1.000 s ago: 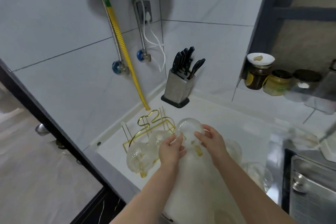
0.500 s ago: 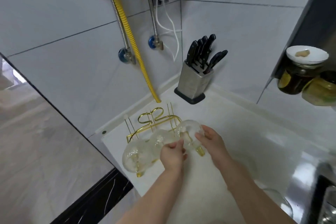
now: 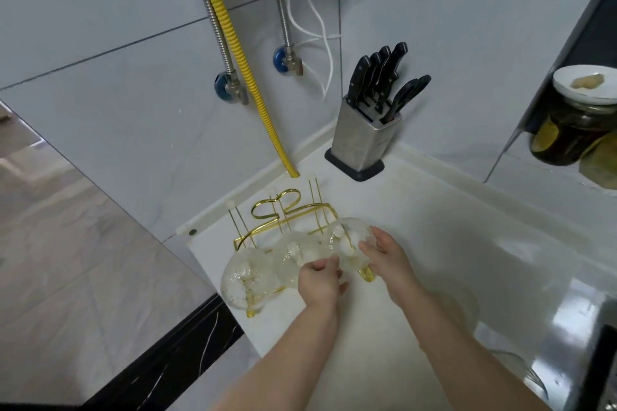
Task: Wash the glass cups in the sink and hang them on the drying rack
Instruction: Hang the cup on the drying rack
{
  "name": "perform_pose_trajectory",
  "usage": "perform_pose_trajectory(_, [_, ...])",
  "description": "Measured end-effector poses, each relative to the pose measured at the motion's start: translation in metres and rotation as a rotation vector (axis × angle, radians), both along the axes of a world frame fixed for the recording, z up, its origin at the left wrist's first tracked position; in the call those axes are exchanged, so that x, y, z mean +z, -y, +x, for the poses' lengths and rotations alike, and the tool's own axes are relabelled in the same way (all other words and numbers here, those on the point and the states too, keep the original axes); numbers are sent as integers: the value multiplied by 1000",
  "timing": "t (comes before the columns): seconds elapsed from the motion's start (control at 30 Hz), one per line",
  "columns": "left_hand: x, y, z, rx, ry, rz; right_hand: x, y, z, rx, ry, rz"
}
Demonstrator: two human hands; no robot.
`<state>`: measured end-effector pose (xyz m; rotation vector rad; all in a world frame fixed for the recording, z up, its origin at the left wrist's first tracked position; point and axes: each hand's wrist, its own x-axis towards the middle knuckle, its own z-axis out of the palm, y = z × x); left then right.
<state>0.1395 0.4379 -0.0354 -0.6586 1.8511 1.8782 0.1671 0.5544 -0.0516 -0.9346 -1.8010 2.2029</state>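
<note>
A gold wire drying rack stands on the white counter near the left wall. Three clear glass cups sit upside down on its prongs: one at the front left, one in the middle, one at the right. Both my hands are on the right cup: my left hand grips its lower rim and my right hand holds its right side. The cup is over a white-tipped prong. The sink is out of view.
A steel knife block with black handles stands in the back corner. A yellow hose and metal pipes run down the left wall. Jars sit on a shelf at right. Another glass lies at the lower right of the counter.
The camera view has shifted left and closer to the rack. My hands have lowered the right cup onto the rack, beside the other two.
</note>
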Motion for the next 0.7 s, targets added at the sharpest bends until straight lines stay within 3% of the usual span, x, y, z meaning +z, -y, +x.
perform_pose_trajectory(0.23, [5, 16, 4, -119, -11, 41, 0, 14, 7, -98, 32, 30])
perform_pose_trajectory(0.47, [23, 38, 9, -433, -14, 31, 20, 31, 26, -104, 179, 214])
perform_pose_trajectory(0.7, [36, 68, 26, -792, -90, -16, 41, 63, 74, -123, 185, 316])
